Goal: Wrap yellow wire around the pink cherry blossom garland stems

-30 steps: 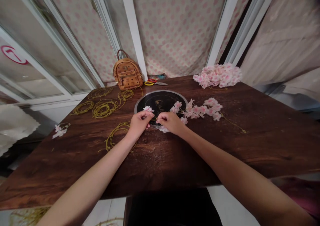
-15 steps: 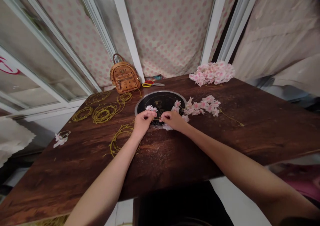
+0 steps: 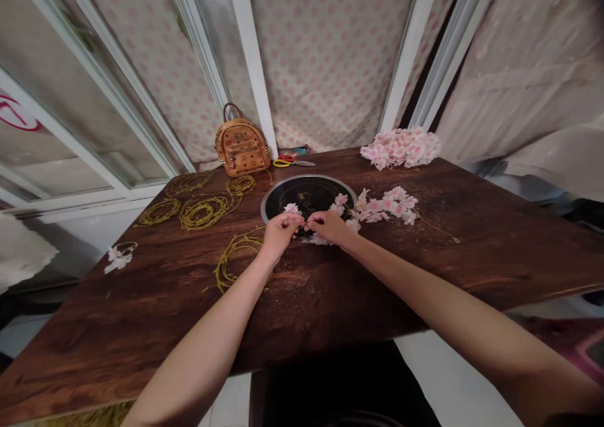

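Note:
My left hand point(image 3: 279, 232) and my right hand point(image 3: 329, 226) meet at the near rim of a round black inset plate point(image 3: 309, 194) in the dark wooden table point(image 3: 330, 276). Both hands are closed in a pinch on a thin yellow-green stem that carries pink artificial blossoms point(image 3: 387, 202). The blossom strand trails off to the right of my right hand. One pink flower point(image 3: 291, 208) sits just above my left fingers. A coil of yellow-green wire point(image 3: 234, 258) lies left of my left wrist.
More wire coils point(image 3: 202, 208) lie at the left back. A tan studded backpack point(image 3: 241, 144) and red-and-yellow scissors point(image 3: 287, 161) stand at the far edge. A heap of pink blossoms point(image 3: 401, 147) sits at the back right, and a small flower piece point(image 3: 117, 257) at the left edge.
My hands have drawn closer together, so the fingertips now nearly touch over the stem. The view has shifted slightly; the objects on the table have stayed put.

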`<state>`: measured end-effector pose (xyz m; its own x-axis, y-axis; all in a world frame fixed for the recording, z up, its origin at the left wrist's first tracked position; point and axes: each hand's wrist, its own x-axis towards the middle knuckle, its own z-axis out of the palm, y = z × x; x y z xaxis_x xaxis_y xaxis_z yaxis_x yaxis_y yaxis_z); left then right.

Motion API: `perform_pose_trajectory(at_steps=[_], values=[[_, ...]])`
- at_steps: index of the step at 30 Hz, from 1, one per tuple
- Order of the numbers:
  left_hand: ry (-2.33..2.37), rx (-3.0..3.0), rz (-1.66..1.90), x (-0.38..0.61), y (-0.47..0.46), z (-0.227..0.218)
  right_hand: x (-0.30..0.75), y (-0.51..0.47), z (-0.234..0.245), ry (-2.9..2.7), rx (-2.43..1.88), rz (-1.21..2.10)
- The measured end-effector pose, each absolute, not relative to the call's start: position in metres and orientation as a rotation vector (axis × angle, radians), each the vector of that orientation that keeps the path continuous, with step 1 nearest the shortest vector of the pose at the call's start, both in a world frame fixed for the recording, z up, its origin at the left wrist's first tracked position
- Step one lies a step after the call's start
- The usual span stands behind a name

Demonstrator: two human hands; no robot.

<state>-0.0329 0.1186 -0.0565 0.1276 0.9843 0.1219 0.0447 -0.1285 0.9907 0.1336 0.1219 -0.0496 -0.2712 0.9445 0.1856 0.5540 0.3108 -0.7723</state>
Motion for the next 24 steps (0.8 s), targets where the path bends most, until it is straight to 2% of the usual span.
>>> perform_pose_trajectory(at_steps=[24], values=[[1.208,1.629,1.062,-0.028,0.113,-0.053,0.136,0.114,-0.053,-2.008,-1.325,0.66]])
